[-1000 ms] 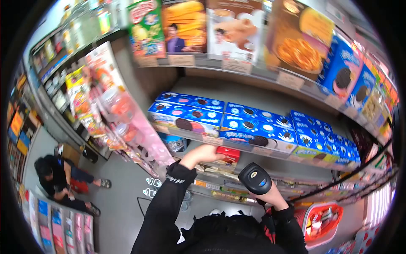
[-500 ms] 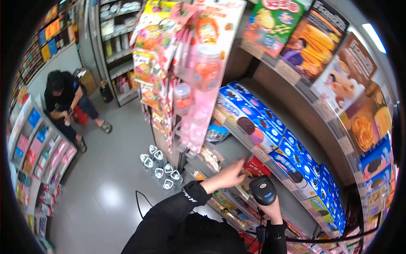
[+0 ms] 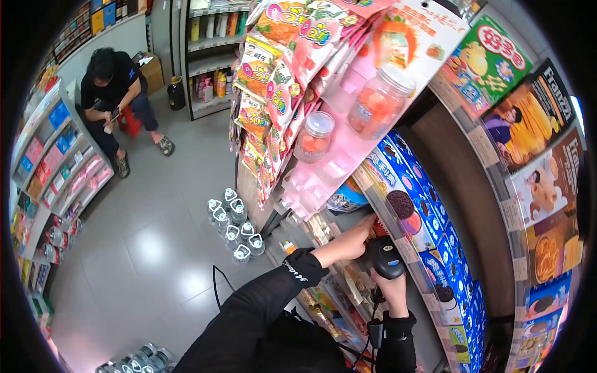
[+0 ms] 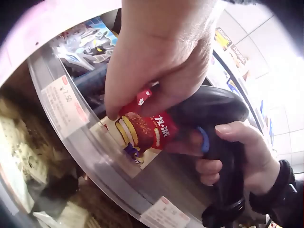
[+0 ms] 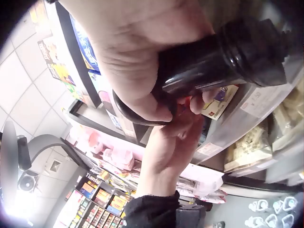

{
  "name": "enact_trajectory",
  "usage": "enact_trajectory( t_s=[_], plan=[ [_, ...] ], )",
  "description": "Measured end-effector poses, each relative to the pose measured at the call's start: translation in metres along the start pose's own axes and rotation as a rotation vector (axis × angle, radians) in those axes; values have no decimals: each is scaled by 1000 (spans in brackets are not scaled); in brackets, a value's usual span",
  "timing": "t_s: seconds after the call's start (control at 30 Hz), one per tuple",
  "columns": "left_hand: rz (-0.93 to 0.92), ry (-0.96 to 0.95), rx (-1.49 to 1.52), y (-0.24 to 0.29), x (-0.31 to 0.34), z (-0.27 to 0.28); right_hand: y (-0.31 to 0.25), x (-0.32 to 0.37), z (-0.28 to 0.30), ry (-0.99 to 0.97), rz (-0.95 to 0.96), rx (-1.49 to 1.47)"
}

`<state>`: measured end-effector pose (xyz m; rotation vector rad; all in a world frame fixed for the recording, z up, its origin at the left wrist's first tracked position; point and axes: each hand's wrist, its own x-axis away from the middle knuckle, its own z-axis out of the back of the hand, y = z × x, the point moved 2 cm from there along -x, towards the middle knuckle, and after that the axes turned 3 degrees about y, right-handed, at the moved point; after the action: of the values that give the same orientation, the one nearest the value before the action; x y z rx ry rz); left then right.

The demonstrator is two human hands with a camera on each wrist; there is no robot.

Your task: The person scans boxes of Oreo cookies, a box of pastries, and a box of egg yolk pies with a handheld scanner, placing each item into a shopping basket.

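Observation:
In the head view my right hand [image 3: 392,289] grips a black handheld barcode scanner [image 3: 382,258] by its handle, head upward, cable hanging below. The left wrist view shows the thumb and fingers of my left hand [image 4: 161,57] curled at the upper end of a red and cream snack box [image 4: 142,130] with a layered cake pictured on it. That box is on the shelf, just behind a price label strip. The scanner's head is close beside the box and covers part of it. In the right wrist view, the scanner's handle [image 5: 199,61] lies across my right palm.
Blue cookie boxes [image 3: 398,199] line the shelf above. Hanging candy bags [image 3: 273,81] and clear candy jars [image 3: 314,137] jut out at the shelf end. Bottled water [image 3: 236,227] stands on the floor. A person [image 3: 115,99] sits at the far left.
The head view has swung left, so the shelf now slants down to the right. My left hand, pointing at the box half a second ago, now has its fingers curled at it, closer to the scanner.

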<state>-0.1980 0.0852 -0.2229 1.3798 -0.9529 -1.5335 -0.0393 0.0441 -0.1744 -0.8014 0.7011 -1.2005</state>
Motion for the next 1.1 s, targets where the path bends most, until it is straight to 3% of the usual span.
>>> enact_trajectory(
  t_s=[0.07, 0.17, 0.23, 0.37, 0.5, 0.57, 0.73, 1.03, 1.07, 1.1],
  plan=[
    [-124, 24, -60, -12, -9, 4, 11, -13, -1, 9, -30, 26],
    [-100, 22, -5, -15, -17, 8, 6, -24, 0, 27, -140, 50],
    [-91, 1, 35, -15, -24, 10, -1, -28, 0, -31, -320, -69],
    [-66, -8, 5, -3, -28, 12, -10, -32, -3, -4, -276, -234],
    [-98, -37, 13, -24, -35, 1, 8, -39, 2, 4, -254, -122],
    [45, -64, 17, -19, -34, 4, 10, -38, 3, -34, -219, -93],
    [-36, -50, -83, -22, -34, -2, 8, -38, 7, -7, -221, -97],
    [152, -166, -141, -13, -40, -3, 7, -39, 7, 19, -233, -139],
    [148, -175, -148, -14, -37, -4, -1, -34, 7, 28, -249, -116],
    [1, -91, -177, -15, -33, -5, 2, -31, 8, 40, -250, -129]
  ],
)
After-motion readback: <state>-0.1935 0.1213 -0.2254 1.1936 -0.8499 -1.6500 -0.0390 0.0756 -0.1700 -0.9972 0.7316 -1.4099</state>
